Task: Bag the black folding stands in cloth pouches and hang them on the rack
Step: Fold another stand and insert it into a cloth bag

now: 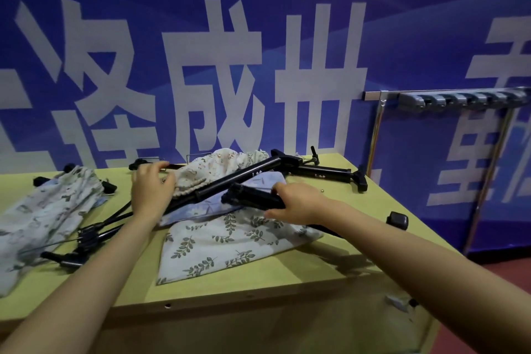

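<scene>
Right hand [298, 204] grips a folded stand [253, 198]; left hand [152, 184] rests open on a pouch [195, 175]. Crossed stands mid-tabletop could snag.

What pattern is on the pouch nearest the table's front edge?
Green leaf sprigs on white cloth pouch, head view.

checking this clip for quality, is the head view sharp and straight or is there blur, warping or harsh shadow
Head view: generally soft, with the left hand and right hand slightly smeared; wide-angle warping bends the rack and tilts the table edge; lighting is even, with soft shadows under the forearms and the leaf-print pouch; no strong glare, only a dull sheen on the black stand.
</scene>
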The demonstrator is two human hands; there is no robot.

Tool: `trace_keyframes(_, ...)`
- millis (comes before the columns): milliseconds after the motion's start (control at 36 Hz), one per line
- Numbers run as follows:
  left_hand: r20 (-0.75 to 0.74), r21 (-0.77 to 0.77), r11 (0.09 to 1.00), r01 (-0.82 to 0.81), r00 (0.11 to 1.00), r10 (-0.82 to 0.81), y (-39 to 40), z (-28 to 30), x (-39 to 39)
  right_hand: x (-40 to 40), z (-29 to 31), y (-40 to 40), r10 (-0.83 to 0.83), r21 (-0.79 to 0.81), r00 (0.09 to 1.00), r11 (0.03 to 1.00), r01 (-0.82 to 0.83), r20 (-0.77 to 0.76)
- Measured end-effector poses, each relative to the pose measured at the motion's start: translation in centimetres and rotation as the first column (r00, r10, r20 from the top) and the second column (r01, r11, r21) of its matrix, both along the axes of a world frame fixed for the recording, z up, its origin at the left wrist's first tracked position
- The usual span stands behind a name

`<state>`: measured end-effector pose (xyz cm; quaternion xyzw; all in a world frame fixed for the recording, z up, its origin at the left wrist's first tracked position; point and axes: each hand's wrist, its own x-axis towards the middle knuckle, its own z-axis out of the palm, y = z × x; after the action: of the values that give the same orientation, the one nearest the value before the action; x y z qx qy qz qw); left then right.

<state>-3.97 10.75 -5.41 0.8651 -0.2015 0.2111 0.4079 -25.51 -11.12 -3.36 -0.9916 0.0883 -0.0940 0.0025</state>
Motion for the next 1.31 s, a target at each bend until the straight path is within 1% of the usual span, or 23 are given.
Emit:
trace_keyframes(28,-0.055,0.066,0.998,-0.012,0.998,0.015,0.6,-0.3,0.9,0.2,-0.2,0.1,0.004,0.003,1.0,1.0,-0.004,-0.018)
trace_keyframes(83,-0.197,0.141,0.989,0.051,0.98,-0.022,1.2,-0.5,2.0,0.5,-0.7,0.3,0.007,0.017,0.998,1.0,-0.006,-0.057)
trace_keyframes(139,-0.348,0.126,0.977,0.171,0.93,-0.118,1.3,-0.6,1.9,0.7,-1.3,0.5,0.024,0.025,0.995,0.999,-0.021,-0.092)
trace_keyframes(167,-0.393,0.107,0.969,0.223,0.905,-0.164,1.1,-0.5,1.8,1.0,-1.5,0.5,0.037,0.022,0.995,0.999,-0.035,-0.096)
trace_keyframes(222,-0.371,0.104,0.961,0.256,0.907,-0.201,0.8,-0.4,1.5,1.0,-2.0,0.6,0.057,0.005,0.995,0.998,-0.057,-0.084)
trace_keyframes(278,-0.331,0.109,0.964,0.242,0.923,-0.194,0.7,-0.5,2.2,1.0,-2.2,0.4,0.059,-0.019,0.996,0.998,-0.06,-0.063)
trace_keyframes(361,-0.285,0.161,0.963,0.217,0.944,-0.166,0.2,-0.5,3.5,1.2,-2.4,0.1,0.061,-0.05,0.997,0.997,-0.063,-0.047)
trace_keyframes(417,-0.263,0.152,0.963,0.223,0.948,-0.178,-0.2,-0.2,3.5,1.2,-2.5,0.1,0.054,-0.058,0.997,0.997,-0.057,-0.053)
trace_keyframes(472,-0.246,0.056,0.971,0.231,0.946,-0.211,-0.9,0.4,3.6,1.1,-2.8,0.1,0.046,-0.074,0.997,0.996,-0.05,-0.058)
trace_keyframes(528,-0.269,-0.098,0.972,0.214,0.935,-0.233,-1.7,1.5,3.5,1.2,-3.0,-0.1,0.042,-0.093,0.997,0.995,-0.048,-0.07)
trace_keyframes(611,-0.312,-0.327,0.927,0.183,0.905,-0.289,-3.1,4.1,2.4,1.3,-2.9,-0.5,0.04,-0.109,0.995,0.993,-0.05,-0.087)
trace_keyframes(667,-0.334,-0.395,0.902,0.175,0.887,-0.319,-3.9,5.9,1.8,1.3,-2.5,-0.6,0.037,-0.101,0.996,0.994,-0.045,-0.084)
trace_keyframes(722,-0.36,-0.396,0.893,0.212,0.859,-0.363,-4.6,7.4,1.3,1.1,-1.6,-0.8,0.034,-0.071,0.998,0.997,-0.038,-0.054)
trace_keyframes(778,-0.382,-0.374,0.892,0.254,0.834,-0.398,-5.2,8.3,1.0,0.8,-0.3,-1.0,0.044,-0.027,0.999,0.999,-0.043,0.011)
trace_keyframes(889,-0.364,-0.35,0.88,0.322,0.818,-0.445,-6.5,9.8,-1.0,-0.7,3.2,-1.6,0.033,0.158,0.988,0.986,-0.057,0.151)
trace_keyframes(972,-0.315,-0.337,0.864,0.373,0.82,-0.477,-7.4,10.4,-2.7,-2.0,5.1,-1.7,0.054,0.356,0.97,0.924,-0.138,0.237)
trace_keyframes(1028,-0.299,-0.325,0.858,0.398,0.817,-0.493,-8.0,10.8,-4.0,-2.6,5.7,-1.5,0.08,0.444,0.962,0.875,-0.192,0.259)
trace_keyframes(1056,-0.296,-0.306,0.854,0.42,0.811,-0.504,-8.1,11.0,-4.7,-2.8,5.8,-1.2,0.094,0.455,0.962,0.866,-0.206,0.256)
trace_keyframes(1139,-0.31,-0.262,0.84,0.474,0.783,-0.539,-7.9,11.4,-6.4,-3.3,5.7,-0.6,0.124,0.42,0.969,0.884,-0.206,0.214)
trace_keyframes(1222,-0.374,-0.308,0.829,0.468,0.741,-0.557,-7.1,11.2,-7.1,-4.0,5.4,-0.6,0.144,0.427,0.971,0.879,-0.214,0.19)
trace_keyframes(1306,-0.387,-0.303,0.847,0.438,0.755,-0.529,-6.2,10.7,-6.9,-4.6,4.9,-0.6,0.191,0.441,0.971,0.866,-0.236,0.145)
